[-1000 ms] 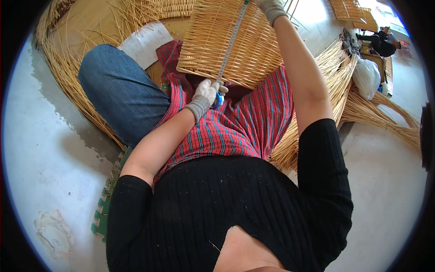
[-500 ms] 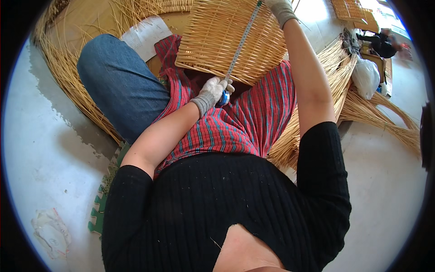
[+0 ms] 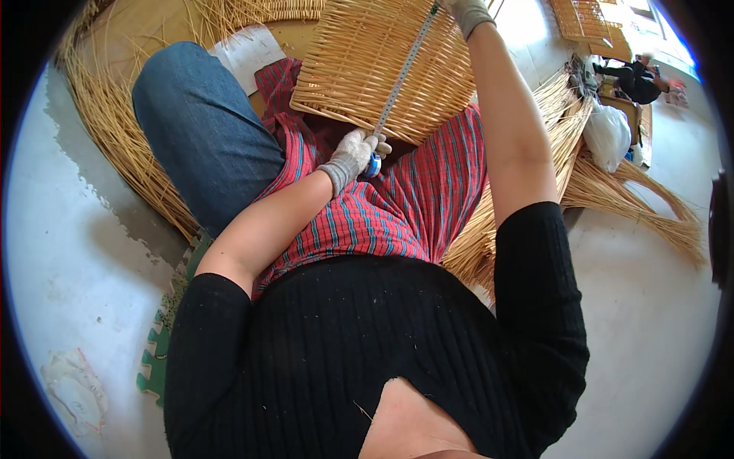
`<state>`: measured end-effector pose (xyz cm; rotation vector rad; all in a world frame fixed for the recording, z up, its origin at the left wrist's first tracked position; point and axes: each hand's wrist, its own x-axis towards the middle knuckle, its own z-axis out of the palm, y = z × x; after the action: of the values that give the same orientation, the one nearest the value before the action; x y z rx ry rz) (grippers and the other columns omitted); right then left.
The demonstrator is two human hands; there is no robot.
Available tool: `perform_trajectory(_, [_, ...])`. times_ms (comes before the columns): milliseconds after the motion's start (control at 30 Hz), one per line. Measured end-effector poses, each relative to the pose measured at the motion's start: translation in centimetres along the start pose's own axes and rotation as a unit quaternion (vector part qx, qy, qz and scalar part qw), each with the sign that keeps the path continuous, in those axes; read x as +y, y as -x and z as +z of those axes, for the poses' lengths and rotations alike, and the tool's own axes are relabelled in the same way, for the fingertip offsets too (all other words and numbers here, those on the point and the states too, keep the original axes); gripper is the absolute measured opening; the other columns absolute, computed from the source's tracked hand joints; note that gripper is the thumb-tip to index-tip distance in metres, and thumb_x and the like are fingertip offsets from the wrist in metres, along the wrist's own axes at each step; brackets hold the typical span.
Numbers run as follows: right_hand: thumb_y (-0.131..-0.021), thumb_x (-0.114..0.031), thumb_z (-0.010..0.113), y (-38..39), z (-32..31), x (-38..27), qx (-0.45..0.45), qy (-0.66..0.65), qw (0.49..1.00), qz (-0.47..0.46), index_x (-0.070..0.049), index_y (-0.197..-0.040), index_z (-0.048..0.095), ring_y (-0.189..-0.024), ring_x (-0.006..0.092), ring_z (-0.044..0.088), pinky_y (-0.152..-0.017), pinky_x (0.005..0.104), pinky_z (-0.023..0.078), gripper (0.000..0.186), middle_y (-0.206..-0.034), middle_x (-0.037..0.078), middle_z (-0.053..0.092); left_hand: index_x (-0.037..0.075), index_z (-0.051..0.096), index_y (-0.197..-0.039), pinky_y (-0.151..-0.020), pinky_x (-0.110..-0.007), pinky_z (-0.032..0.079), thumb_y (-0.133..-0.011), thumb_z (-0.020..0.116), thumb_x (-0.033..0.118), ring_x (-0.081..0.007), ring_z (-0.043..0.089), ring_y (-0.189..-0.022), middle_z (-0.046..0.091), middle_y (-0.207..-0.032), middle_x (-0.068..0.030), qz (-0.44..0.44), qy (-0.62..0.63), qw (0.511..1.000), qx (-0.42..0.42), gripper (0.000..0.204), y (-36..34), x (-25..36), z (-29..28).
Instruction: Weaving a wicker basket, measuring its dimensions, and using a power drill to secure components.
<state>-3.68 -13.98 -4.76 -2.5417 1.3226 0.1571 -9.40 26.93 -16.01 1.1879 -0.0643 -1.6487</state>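
Since the earlier frames the view has tipped a little and the woven panel (image 3: 386, 65) sits slightly lower and nearer the lap, while both hands have kept their ends of the tape — the stretch itself looks unchanged.

The panel, a flat rectangle of pale wicker, lies tilted across the person's knees, its near edge resting over the red striped apron (image 3: 397, 206). A measuring tape (image 3: 399, 73) runs across its face from the near edge to the far edge.

At the panel's near edge the left hand (image 3: 353, 155), in a grey knit glove, is curled tight round the small blue tape case (image 3: 372, 165), thumb and fingers closed on it. At the panel's far edge the right hand (image 3: 466, 11), also gloved, pins the tape's free end; its fingers look closed on it, though the picture's rim cuts most of the hand off.

As a judgement: the tape is drawn out and taut over the whole face, so the laying-out is done and the measure is being taken now; reading it off, letting the tape back in, and any further weaving or trimming are left.

Left of the panel lies the blue-jeaned knee (image 3: 202, 130), beyond it loose straw (image 3: 115, 130) on the floor. Right of the panel are more straw bundles (image 3: 612, 183), a white bag (image 3: 608, 134) and, farther off, another person (image 3: 634, 76) in dark clothing.
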Motion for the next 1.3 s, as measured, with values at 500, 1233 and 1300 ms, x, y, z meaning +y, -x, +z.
perform_trajectory(500, [-0.085, -0.026, 0.072, 8.2, -0.8, -1.2, 0.13, -0.107, 0.984, 0.062, -0.006, -0.096, 0.08, -0.075, 0.0233, 0.071, -0.075, 0.0373, 0.056, 0.024, -0.08, 0.011, 0.076, -0.002, 0.064, -0.124, -0.082, -0.035, 0.057, -0.111, 0.048, 0.017, -0.021, 0.071, -0.088, 0.076, -0.1, -0.0134, -0.011, -0.053, 0.998, -0.035, 0.028, -1.5, -1.5, 2.9])
perform_trajectory(1233, [-0.095, -0.031, 0.067, 4.8, -0.7, 1.8, 0.049, -0.084, 0.993, 0.066, -0.007, -0.099, 0.073, -0.08, 0.0195, 0.069, -0.077, 0.0352, 0.055, 0.025, -0.088, 0.009, 0.076, -0.002, 0.062, -0.129, -0.068, -0.034, 0.058, -0.111, 0.047, 0.021, -0.0224, 0.073, -0.09, 0.077, -0.112, -0.0156, -0.059, -0.026, 0.996, -0.054, 0.033, -3.0, -2.8, 2.4])
perform_trajectory(1300, [-0.093, -0.025, 0.075, 5.5, 0.1, 1.5, 0.095, -0.224, 0.963, 0.117, -0.007, -0.1, 0.076, -0.084, 0.0153, 0.069, -0.08, 0.0297, 0.056, 0.019, -0.092, 0.007, 0.078, -0.002, 0.062, -0.128, -0.07, -0.036, 0.06, -0.11, 0.044, 0.017, -0.0234, 0.074, -0.092, 0.077, -0.112, -0.0162, -0.053, -0.056, 0.996, -0.05, 0.032, -2.7, -2.4, 2.3])
